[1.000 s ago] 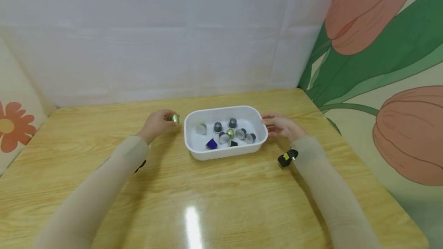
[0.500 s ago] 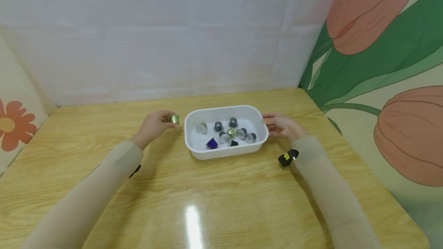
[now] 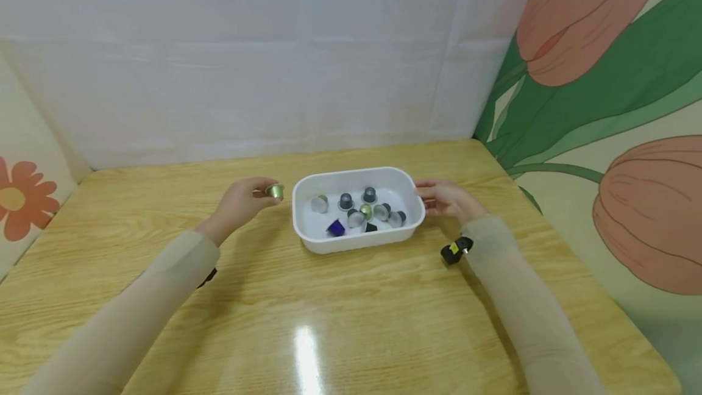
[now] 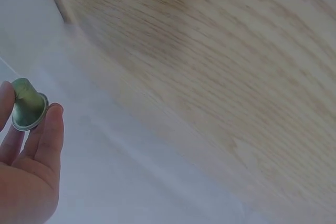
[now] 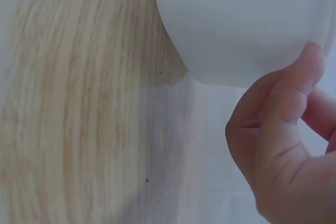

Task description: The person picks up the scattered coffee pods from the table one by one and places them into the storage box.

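Note:
My left hand (image 3: 239,203) pinches a green coffee capsule (image 3: 275,191) between thumb and fingers, above the table left of the white tub. In the left wrist view the green capsule (image 4: 29,106) has a silvery rim and sits at the fingertips. The white tub (image 3: 356,245) holds several coffee capsules: dark grey ones (image 3: 345,200), a purple one (image 3: 336,228), a green one (image 3: 365,211) and some with silver lids (image 3: 356,219) showing. My right hand (image 3: 446,199) touches the tub's right end with its fingers. In the right wrist view, my right hand (image 5: 283,140) rests against the tub's outer wall (image 5: 236,30).
The tub stands on a wooden table (image 3: 263,322). A white sheet (image 3: 247,78) hangs behind the table's far edge. A wall with painted tulips (image 3: 647,212) runs along the right side. A small black device (image 3: 454,251) is strapped to my right wrist.
My left forearm and wrist have shifted left and slightly down, while the green capsule stays pinched and turns a little. My right hand and the tub have hardly moved.

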`<state>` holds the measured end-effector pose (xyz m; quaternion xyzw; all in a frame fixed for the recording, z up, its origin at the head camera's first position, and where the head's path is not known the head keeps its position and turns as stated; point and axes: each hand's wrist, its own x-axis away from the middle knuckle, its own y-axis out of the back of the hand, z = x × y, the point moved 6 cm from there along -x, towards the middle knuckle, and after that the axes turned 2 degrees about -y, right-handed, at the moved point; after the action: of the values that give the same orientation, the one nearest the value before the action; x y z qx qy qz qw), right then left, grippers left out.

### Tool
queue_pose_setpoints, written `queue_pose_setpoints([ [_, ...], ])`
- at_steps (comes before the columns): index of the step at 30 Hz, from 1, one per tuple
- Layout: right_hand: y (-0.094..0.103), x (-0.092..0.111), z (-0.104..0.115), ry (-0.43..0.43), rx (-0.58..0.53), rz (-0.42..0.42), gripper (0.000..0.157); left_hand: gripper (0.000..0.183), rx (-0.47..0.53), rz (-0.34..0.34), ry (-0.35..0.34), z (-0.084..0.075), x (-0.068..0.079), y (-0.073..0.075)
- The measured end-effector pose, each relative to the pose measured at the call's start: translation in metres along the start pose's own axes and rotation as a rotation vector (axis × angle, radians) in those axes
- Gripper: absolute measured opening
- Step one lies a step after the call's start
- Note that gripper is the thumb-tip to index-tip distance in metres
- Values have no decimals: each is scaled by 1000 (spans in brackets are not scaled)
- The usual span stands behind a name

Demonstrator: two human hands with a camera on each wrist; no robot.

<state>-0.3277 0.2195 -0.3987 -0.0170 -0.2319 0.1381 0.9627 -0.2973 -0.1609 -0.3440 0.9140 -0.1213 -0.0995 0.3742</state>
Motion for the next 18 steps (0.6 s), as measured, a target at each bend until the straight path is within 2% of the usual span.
queue_pose_setpoints([
  [5,0,1,0,-6,16,-8,48,44,-3,-2,-4,-5,4,0],
  [11,-1,0,0,-2,-26,6,42,45,-10,-1,-1,-10,6,3],
  [18,-1,0,0,-6,-11,13,45,43,12,-11,0,-17,9,3],
])
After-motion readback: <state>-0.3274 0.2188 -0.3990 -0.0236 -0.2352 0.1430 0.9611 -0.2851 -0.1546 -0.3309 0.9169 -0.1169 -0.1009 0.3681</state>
